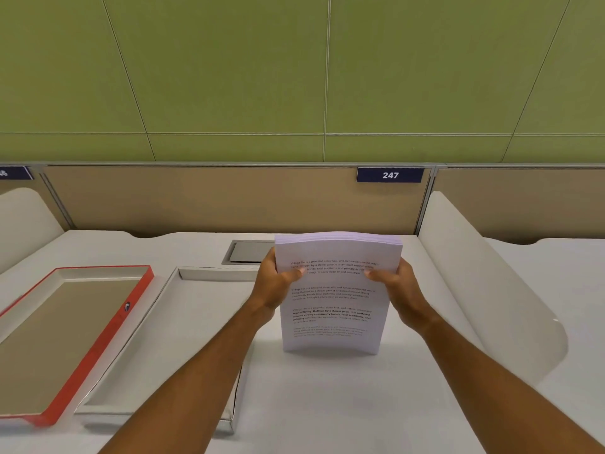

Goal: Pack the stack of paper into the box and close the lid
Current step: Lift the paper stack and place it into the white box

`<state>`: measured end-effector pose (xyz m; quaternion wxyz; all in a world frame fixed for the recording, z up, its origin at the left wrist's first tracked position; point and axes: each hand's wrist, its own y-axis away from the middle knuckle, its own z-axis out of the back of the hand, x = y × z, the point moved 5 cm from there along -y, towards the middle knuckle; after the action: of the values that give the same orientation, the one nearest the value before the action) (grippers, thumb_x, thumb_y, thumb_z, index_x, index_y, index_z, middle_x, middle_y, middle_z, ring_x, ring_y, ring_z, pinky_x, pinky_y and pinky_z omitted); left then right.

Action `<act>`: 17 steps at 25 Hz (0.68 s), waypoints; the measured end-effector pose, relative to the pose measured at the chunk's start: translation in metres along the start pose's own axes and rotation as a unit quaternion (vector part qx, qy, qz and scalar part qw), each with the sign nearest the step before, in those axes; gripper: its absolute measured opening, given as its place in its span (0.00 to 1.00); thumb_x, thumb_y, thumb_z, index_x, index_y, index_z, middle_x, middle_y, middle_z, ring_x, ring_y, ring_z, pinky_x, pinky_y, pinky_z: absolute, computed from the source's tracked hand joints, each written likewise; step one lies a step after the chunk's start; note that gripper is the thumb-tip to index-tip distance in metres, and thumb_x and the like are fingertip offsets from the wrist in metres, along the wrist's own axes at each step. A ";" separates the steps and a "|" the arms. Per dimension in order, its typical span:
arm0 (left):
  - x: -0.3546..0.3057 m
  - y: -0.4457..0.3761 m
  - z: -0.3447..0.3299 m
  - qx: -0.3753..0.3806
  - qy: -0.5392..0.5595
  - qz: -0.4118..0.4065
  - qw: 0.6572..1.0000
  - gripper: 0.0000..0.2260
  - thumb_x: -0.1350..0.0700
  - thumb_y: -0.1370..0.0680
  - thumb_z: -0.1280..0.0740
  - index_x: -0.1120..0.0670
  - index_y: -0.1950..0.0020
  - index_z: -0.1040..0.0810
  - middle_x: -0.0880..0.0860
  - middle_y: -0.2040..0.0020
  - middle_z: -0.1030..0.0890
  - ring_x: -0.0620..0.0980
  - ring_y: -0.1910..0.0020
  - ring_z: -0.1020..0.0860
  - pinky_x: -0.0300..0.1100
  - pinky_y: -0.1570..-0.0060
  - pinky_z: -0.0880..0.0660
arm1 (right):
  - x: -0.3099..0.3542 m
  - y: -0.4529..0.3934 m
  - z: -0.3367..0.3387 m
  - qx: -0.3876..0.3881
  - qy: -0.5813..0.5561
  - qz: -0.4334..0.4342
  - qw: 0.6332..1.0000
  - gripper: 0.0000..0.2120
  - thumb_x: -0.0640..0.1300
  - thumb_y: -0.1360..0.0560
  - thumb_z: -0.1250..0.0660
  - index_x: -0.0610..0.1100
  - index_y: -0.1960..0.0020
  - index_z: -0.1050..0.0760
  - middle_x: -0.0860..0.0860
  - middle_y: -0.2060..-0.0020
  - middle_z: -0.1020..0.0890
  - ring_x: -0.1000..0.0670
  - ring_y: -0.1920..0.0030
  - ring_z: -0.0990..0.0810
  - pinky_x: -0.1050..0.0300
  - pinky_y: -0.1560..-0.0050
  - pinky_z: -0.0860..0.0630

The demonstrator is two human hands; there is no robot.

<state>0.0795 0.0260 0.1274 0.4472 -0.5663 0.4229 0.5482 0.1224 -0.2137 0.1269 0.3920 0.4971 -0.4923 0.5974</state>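
Observation:
A thick stack of printed white paper (pixel 334 309) stands upright on its lower edge on the white desk, slightly bowed. My left hand (pixel 276 283) grips its left side and my right hand (pixel 397 286) grips its right side, thumbs on the front page. To the left lies the open white box (pixel 209 274), shallow and empty; my left forearm crosses over its right part. Further left lies the red-edged lid (pixel 108 335), inside up.
A grey cable hatch (pixel 244 252) is set into the desk behind the box. A curved white divider (pixel 484 290) rises on the right, another at the far left. A beige partition with a "247" label (pixel 390 175) closes the back.

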 end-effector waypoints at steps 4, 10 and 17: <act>0.009 0.003 0.024 -0.009 -0.103 -0.035 0.994 0.10 0.65 0.27 0.28 0.57 0.48 0.23 0.54 0.50 0.17 0.53 0.51 0.19 0.43 0.52 0.20 | -0.013 0.009 0.023 0.022 0.092 -0.020 0.995 0.18 0.35 0.30 0.28 0.44 0.41 0.21 0.47 0.48 0.15 0.45 0.49 0.16 0.50 0.51 0.16; 0.000 0.004 0.036 -0.005 -0.217 -0.055 0.975 0.10 0.63 0.29 0.25 0.59 0.49 0.20 0.52 0.55 0.17 0.48 0.56 0.19 0.33 0.56 0.24 | -0.015 0.011 0.034 0.001 0.163 -0.016 0.986 0.15 0.36 0.28 0.26 0.40 0.42 0.20 0.46 0.49 0.15 0.44 0.50 0.16 0.50 0.48 0.18; 0.004 0.005 0.037 0.007 -0.238 -0.052 0.970 0.11 0.61 0.28 0.25 0.56 0.48 0.22 0.50 0.53 0.17 0.47 0.53 0.19 0.38 0.52 0.23 | -0.020 0.010 0.036 0.007 0.166 -0.017 0.986 0.15 0.39 0.28 0.25 0.41 0.43 0.21 0.49 0.50 0.14 0.48 0.51 0.16 0.56 0.51 0.18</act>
<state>0.0663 0.0606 0.1232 0.5664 -0.4381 0.2783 0.6402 0.1242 -0.2505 0.1060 0.4749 0.4019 -0.4074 0.6686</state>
